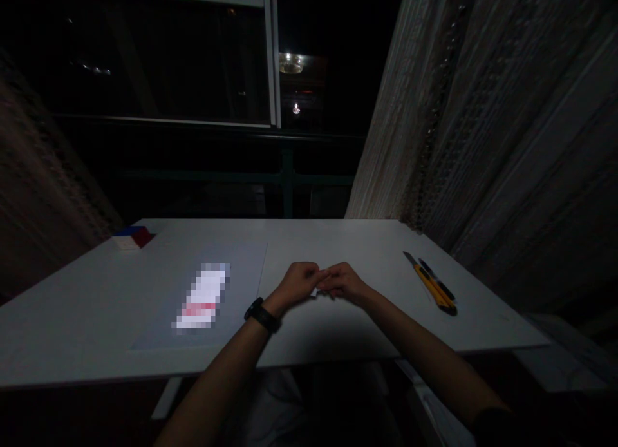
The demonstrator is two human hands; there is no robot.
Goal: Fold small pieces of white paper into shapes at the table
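Observation:
My left hand point(300, 281), with a dark watch point(263, 315) on its wrist, meets my right hand point(344, 282) over the front middle of the table. The fingertips of both hands are pinched together. A small white piece point(315, 292), which looks like paper, shows just below the fingertips. Most of it is hidden by the fingers, so its shape cannot be made out. Both forearms reach in from the bottom of the head view.
The white table point(338, 237) holds a blue, red and white cube point(132, 237) at back left. A bright pixelated rectangle point(203, 295) lies on a pale sheet point(248, 266). At right lie a yellow utility knife point(429, 285) and a dark pen point(436, 278). Curtains point(483, 112) flank the window.

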